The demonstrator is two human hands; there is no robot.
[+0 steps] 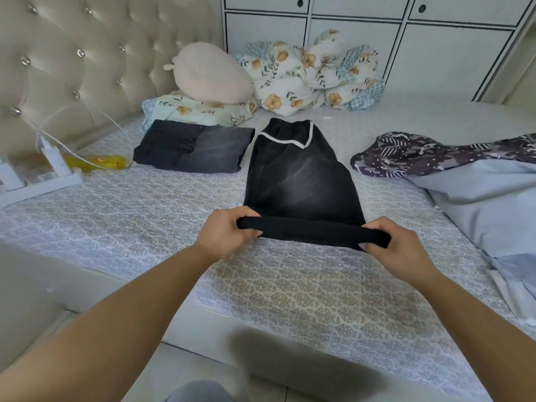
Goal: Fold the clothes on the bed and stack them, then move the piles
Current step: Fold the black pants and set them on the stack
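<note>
The black trousers (pixel 301 181) are lying lengthwise in the middle of the bed (pixel 319 300), white-trimmed waist at the far end and the near edge rolled up into a thick band. The left hand (pixel 229 233) is pinching the left end of that band, thumb on top and fingers curled beneath, while the right hand (pixel 397 245) is clamping the right end the same way, so both are closing on cloth. The fabric is looking like washed denim: fairly heavy, limp enough to bend but stiff enough to be holding a crease, and not slippery. Gripping at the two near corners seems wise, since a middle hold would be letting the ends sag. A folded dark garment (pixel 194 149) is sitting just beside the trousers to the far left, and a patterned garment (pixel 429 155) is waiting unfolded on the right.
</note>
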